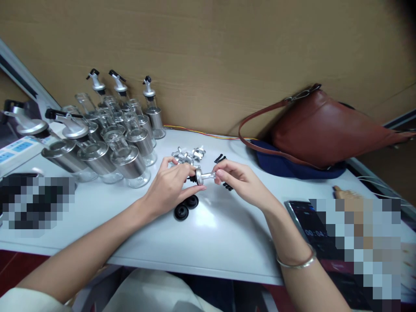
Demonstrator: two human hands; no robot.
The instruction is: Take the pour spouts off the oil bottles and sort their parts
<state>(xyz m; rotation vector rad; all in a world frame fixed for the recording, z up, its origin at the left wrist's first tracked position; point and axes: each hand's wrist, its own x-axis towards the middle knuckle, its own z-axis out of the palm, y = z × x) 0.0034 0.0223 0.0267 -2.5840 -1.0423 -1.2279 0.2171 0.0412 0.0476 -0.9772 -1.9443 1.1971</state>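
Observation:
A silver pour spout (200,177) with a black stopper end lies sideways between my hands. My left hand (172,184) grips it around the stopper, thumb below and fingers above. At the narrow tip, my right hand (240,180) pinches with thumb and index finger; whether a small part is also between them is hidden. Just behind my left hand sit several loose silver spout pieces (198,152). Small black levers (220,158) lie behind and under my right hand. Two round black rubber pieces (181,211) rest in front of my left fingers.
Several glass bottles with steel sleeves (128,162) crowd the left, some topped with spouts. A power strip (19,149) is at far left. A brown leather bag (308,125) sits on dark blue cloth (292,169) at back right. A phone (312,234) lies right, beside a blurred-out area.

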